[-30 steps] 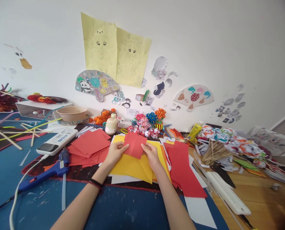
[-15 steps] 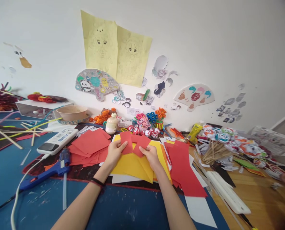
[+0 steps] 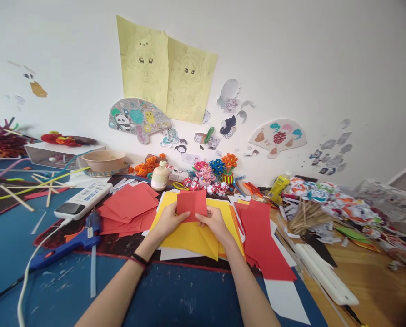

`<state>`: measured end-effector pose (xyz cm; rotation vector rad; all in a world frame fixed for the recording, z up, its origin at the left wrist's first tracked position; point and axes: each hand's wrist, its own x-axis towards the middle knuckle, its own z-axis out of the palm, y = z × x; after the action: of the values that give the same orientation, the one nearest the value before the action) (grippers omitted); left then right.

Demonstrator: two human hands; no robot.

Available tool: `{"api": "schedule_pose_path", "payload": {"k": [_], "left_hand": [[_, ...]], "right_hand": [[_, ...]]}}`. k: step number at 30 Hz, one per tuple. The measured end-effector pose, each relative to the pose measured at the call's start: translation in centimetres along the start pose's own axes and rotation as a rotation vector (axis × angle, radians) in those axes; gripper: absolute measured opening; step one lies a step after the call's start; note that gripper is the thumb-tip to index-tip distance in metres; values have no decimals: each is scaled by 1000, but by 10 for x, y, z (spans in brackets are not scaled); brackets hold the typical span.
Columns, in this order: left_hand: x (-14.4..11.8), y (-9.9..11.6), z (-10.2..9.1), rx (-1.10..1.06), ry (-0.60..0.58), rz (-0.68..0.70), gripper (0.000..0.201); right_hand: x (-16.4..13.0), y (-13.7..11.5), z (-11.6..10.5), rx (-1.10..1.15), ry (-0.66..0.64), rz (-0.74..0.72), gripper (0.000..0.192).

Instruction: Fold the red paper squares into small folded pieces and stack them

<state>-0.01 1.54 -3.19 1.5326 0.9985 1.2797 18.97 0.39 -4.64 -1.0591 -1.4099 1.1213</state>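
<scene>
A small folded red paper [image 3: 191,203] stands upright in the middle of the view, pinched from both sides. My left hand [image 3: 169,221] grips its lower left edge and my right hand [image 3: 214,223] grips its lower right corner. Under both hands lie yellow paper sheets [image 3: 189,238]. A pile of red paper squares [image 3: 127,208] lies to the left, and long red sheets [image 3: 260,236] lie to the right. A dark band sits on my left wrist.
A blue glue gun [image 3: 66,242] with a white cord and a white power strip [image 3: 82,200] lie at left. A bowl [image 3: 103,161], a glue bottle [image 3: 159,176] and paper flowers [image 3: 211,172] stand by the wall. Wooden sticks [image 3: 303,213] and paper balls crowd the right.
The two red flaps that my hands held apart have been brought together into one compact folded piece, held upright between both hands.
</scene>
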Motion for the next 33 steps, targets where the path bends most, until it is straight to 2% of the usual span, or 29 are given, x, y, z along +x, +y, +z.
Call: {"api": "schedule_pose_path", "payload": {"k": [2,5,7,9,12,14,17,20,23,28,33], "left_hand": [[2,-5,-3,75,11,15,31],[7,-10,-12,192,159,13,28],[8,-9,-17,180,210,-4,32],[8,-7,-17,66,147,-22,37],[4,-3,-9,-84,-14,-9,41],[2,-3,-2,-25,-24,26,42],[0,-4,2,242,44,73,33],[-3,-1,2,429,22,156,24],[-6,7,2,539,-9,256,18],[-8,18,2,631,-76,319,17],[-7,13,0,634,-120,292,21]], "right_hand": [[2,3,-3,32,54,-8,32],[3,2,-9,51,154,-22,32],[3,-1,-13,59,185,-32,34],[1,-5,-14,69,148,-22,36],[-2,-12,-7,47,37,8,38],[-5,-16,1,-5,-54,6,39],[-9,-21,11,-140,-150,-37,37],[-11,-23,16,-307,-68,-158,36],[-11,-25,18,-370,13,-244,29],[-11,-27,16,-402,-3,-252,17],[-8,-20,11,-556,8,-263,18]]}}
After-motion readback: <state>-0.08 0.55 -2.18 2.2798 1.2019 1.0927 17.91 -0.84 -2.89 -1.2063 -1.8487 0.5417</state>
